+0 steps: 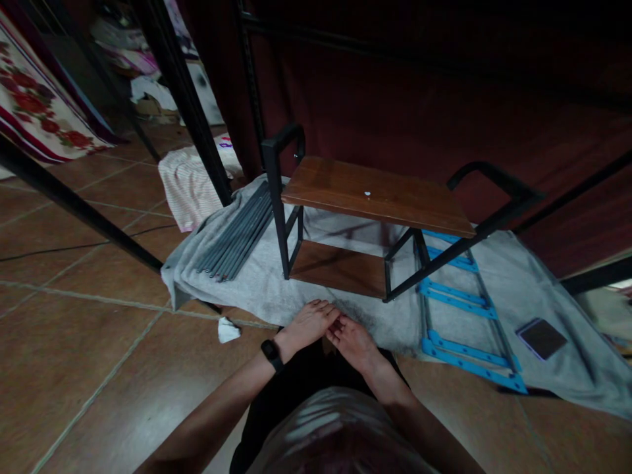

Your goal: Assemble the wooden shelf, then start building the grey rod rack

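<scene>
In front of my body, my left hand (pixel 312 322) and my right hand (pixel 351 339) meet, with the left fingers lying over the right fingertips. Both hands look loose and open, and no object shows in them. Just beyond stands a small two-level rack with a brown wooden top board (pixel 380 194) and a lower board (pixel 338 268), joined by a black metal frame (pixel 279 197). A small white spot marks the top board. Left of the rack lies a bundle of thin grey metal rods (pixel 237 234). Blue slatted pieces (pixel 459 299) on dark rails lie right of it.
A grey cloth (pixel 395 329) covers the low surface under these things. A dark phone-like slab (pixel 542 338) rests at right. Black metal posts (pixel 182 92) stand at left. White crumpled paper (pixel 228 330) and a dark cable (pixel 74 248) lie on the tiled floor.
</scene>
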A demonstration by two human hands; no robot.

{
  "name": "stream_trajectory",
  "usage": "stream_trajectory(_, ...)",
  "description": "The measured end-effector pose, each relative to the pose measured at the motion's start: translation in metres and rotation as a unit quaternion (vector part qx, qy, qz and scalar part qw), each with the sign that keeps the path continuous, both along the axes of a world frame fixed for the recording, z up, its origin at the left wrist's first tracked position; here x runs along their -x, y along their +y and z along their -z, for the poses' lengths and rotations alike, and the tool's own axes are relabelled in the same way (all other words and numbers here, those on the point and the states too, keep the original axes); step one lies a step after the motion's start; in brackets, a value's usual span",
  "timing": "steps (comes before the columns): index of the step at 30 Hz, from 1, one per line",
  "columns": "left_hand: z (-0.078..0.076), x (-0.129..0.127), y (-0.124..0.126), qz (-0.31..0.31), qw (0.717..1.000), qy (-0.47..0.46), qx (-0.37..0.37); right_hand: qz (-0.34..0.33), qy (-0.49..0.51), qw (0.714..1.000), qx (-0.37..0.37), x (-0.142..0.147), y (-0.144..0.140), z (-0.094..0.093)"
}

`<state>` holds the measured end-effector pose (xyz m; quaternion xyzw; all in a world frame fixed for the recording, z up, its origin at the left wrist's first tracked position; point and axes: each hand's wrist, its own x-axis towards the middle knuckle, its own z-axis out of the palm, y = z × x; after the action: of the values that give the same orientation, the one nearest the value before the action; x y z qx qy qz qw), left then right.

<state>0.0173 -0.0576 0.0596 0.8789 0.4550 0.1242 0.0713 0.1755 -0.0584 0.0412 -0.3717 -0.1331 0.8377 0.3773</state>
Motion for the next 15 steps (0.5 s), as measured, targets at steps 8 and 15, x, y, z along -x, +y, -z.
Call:
stream_trajectory(8,-0.001,0.007,0.009,0.034,0.999,0.009,0.033,0.042,-0.018,0.997,0.061,0.01,0.001,-0.002)
stream_trajectory(15,-0.004,0.016,0.014,0.039,0.997,0.037,0.057,0.053,-0.023,0.996,0.071,0.024,0.002,0.003)
